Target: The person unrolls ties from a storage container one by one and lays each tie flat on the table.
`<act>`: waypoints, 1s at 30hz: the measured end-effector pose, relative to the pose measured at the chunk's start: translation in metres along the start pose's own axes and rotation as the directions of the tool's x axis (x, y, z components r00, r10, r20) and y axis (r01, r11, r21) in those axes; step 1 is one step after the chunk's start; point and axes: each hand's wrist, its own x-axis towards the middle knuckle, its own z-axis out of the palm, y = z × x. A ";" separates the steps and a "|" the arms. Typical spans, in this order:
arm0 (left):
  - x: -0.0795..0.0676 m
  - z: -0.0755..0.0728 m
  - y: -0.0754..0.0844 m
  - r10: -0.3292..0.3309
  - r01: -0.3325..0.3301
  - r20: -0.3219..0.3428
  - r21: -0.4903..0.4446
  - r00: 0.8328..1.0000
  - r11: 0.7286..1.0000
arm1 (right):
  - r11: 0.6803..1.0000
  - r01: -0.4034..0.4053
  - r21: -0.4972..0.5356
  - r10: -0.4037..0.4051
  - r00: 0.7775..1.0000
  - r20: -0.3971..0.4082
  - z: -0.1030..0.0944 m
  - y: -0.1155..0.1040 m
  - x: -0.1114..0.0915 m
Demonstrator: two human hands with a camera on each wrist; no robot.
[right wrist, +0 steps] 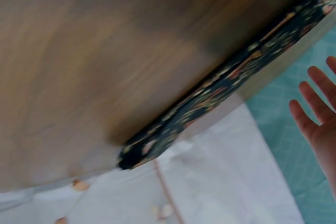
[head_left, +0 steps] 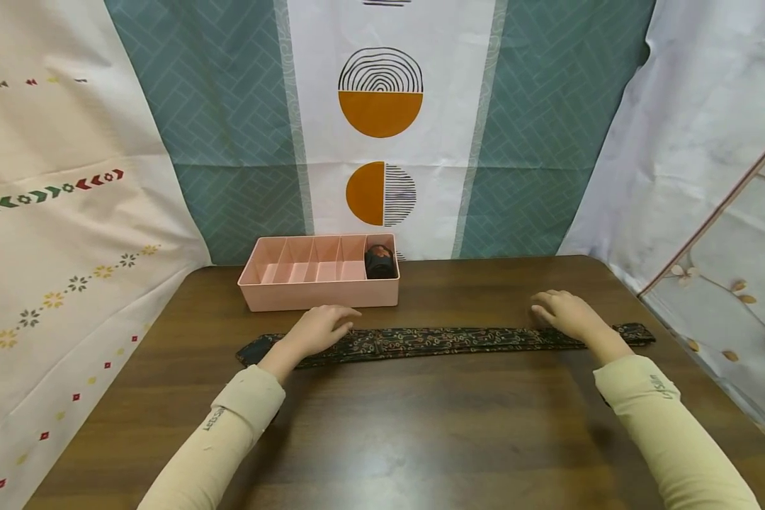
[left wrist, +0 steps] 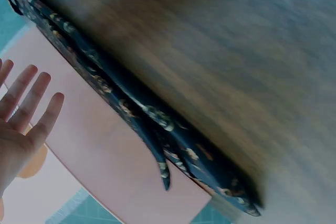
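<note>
A dark patterned necktie point(head_left: 446, 340) lies stretched across the wooden table, folded lengthwise. Above its wider left part is my left hand point(head_left: 319, 329), fingers extended and holding nothing. Over the tie's right part, my right hand point(head_left: 569, 315) has its fingers loosely bent and grips nothing. In the left wrist view, the spread left hand point(left wrist: 21, 124) shows apart from the tie point(left wrist: 105, 85), whose pointed end is at lower right. The right wrist view shows the relaxed right hand point(right wrist: 321, 116) beside the tie's narrow end point(right wrist: 142, 153).
Behind the tie's left half stands a pink divided box point(head_left: 319, 296). Its rightmost compartment holds a dark rolled item point(head_left: 380, 263) with an orange motif. Patterned cloths point(head_left: 229, 142) hang along the table's back and sides.
</note>
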 end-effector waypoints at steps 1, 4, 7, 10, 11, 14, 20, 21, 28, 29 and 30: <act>-0.001 0.000 -0.002 -0.018 0.018 -0.004 -0.003 1.000 1.000 | 1.000 0.010 0.007 -0.010 1.000 -0.009 0.000 -0.003 0.003; -0.002 -0.001 -0.006 -0.054 0.054 -0.043 0.010 0.998 0.998 | 0.999 0.035 0.025 -0.035 0.999 -0.026 0.002 -0.014 0.012; -0.002 -0.004 -0.011 -0.071 0.075 -0.118 0.029 0.991 0.997 | 0.998 0.054 0.041 -0.052 0.998 -0.033 0.003 -0.024 0.020; -0.001 -0.008 -0.016 -0.090 0.097 -0.202 0.022 0.975 0.995 | 0.996 0.066 0.065 -0.064 0.997 -0.043 0.003 -0.034 0.029; 0.000 -0.010 -0.018 -0.103 0.108 -0.225 0.011 0.969 0.994 | 0.995 0.072 0.072 -0.069 0.997 -0.047 0.003 -0.037 0.032; 0.002 -0.017 -0.022 -0.130 0.134 -0.279 -0.004 0.951 0.991 | 0.991 0.095 0.091 -0.090 0.994 -0.059 0.002 -0.046 0.042; 0.010 -0.034 -0.028 -0.139 0.162 -0.357 0.034 0.924 0.986 | 0.982 0.147 0.120 -0.137 0.987 -0.089 0.001 -0.066 0.056; 0.012 -0.036 -0.029 -0.138 0.164 -0.366 0.041 0.920 0.986 | 0.980 0.154 0.123 -0.143 0.985 -0.096 0.002 -0.069 0.058; 0.027 -0.043 -0.040 -0.136 0.182 -0.406 0.078 0.904 0.980 | 0.964 0.212 0.159 -0.197 0.975 -0.107 0.003 -0.094 0.074; 0.029 -0.043 -0.041 -0.139 0.184 -0.403 0.076 0.905 0.980 | 0.962 0.220 0.165 -0.204 0.973 -0.109 0.002 -0.098 0.077; 0.031 -0.044 -0.043 -0.143 0.185 -0.395 0.072 0.907 0.980 | 0.959 0.229 0.170 -0.212 0.971 -0.112 0.002 -0.102 0.080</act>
